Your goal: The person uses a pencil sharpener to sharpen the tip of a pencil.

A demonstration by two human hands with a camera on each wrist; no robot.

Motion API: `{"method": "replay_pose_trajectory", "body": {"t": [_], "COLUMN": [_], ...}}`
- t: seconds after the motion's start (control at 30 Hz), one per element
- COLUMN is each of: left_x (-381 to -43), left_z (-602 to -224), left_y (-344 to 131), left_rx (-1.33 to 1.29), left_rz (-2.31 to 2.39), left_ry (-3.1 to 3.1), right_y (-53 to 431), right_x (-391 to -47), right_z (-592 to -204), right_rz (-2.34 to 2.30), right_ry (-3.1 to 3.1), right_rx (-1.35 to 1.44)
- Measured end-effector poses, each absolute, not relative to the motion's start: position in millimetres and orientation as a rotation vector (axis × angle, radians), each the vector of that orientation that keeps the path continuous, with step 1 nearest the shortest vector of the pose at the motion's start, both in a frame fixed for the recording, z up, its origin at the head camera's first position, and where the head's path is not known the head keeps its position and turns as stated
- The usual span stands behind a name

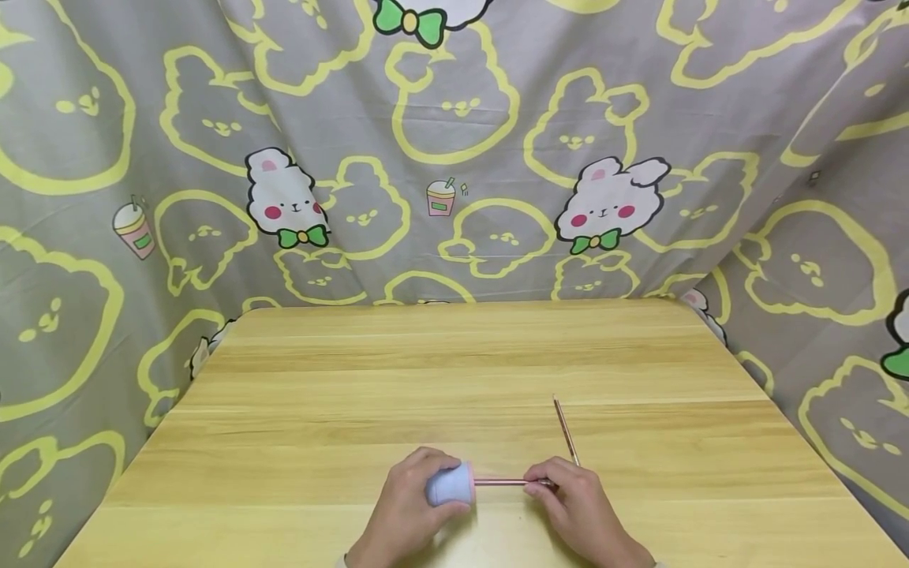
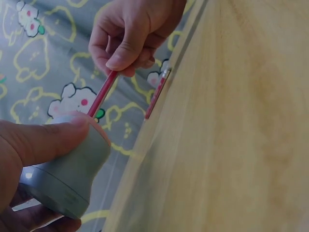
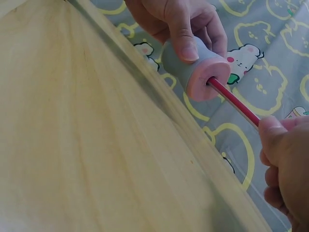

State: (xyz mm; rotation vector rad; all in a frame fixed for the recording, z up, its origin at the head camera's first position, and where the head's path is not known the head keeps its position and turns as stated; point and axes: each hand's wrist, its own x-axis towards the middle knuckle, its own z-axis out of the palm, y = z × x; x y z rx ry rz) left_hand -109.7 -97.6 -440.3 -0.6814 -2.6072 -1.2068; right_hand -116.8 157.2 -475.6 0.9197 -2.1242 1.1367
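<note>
In the head view my left hand (image 1: pixel 406 505) grips a small blue pencil sharpener (image 1: pixel 449 484) lying sideways, its pink end turned to the right. A hole in that pink face (image 3: pixel 197 88) takes the end of a red-striped pencil (image 3: pixel 235 102), as the right wrist view shows. My right hand (image 1: pixel 578 505) pinches the pencil's other end between thumb and fingers. The tip inside the sharpener is hidden. Beyond the right hand, a second pencil (image 1: pixel 564 428) lies on the table, its near end by my knuckles.
Both hands are at the near part of a light wooden table (image 1: pixel 355 379). A grey curtain (image 1: pixel 497 260) with yellow outlines and white rabbit faces surrounds the table's back and sides.
</note>
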Motion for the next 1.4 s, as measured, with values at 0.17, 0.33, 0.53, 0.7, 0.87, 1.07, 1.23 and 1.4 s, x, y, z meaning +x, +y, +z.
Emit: {"method": "replay_pose_trajectory", "body": {"t": [0.17,0.33,0.53,0.7,0.87,1.07,1.23,1.4], "left_x": [-109.7,-109.0,-108.8,-108.9,-108.6,-108.4,-108.3,-108.7], "left_z": [-440.7,-439.9,-439.4,-440.7,-441.3,-441.5,-442.1,-442.4], "left_y": [-97.9,-97.7,-97.4,-97.9,-98.6,-98.6,-98.6,-98.4], "left_rx": [-0.69,-0.694,-0.682,-0.696,-0.717,-0.72,-0.744,-0.752], "left_rz": [-1.211,-1.212,-1.221,-1.224,-1.228,-1.233,-1.218,-1.198], "left_ry": [-2.626,-2.603,-2.593,-2.55,-2.524,-2.531,-2.503,-2.498], "right_y": [157.4,158.0,157.8,157.4,158.3,159.5,159.5,159.2], "right_x": [-115.9,-115.5,-115.3,-115.0,-115.8,-117.6,-118.3,-117.4], "right_z": [-474.3,-472.8,-471.9,-471.1,-472.2,-475.3,-476.0,-474.0], "right_rz": [1.118,1.089,1.112,1.174,1.169,1.16,1.135,1.115], "right_ry": [-2.133,-2.16,-2.184,-2.166,-2.17,-2.15,-2.131,-2.157], "right_rx": [0.911,0.908,0.894,0.914,0.89,0.892,0.887,0.872]}}
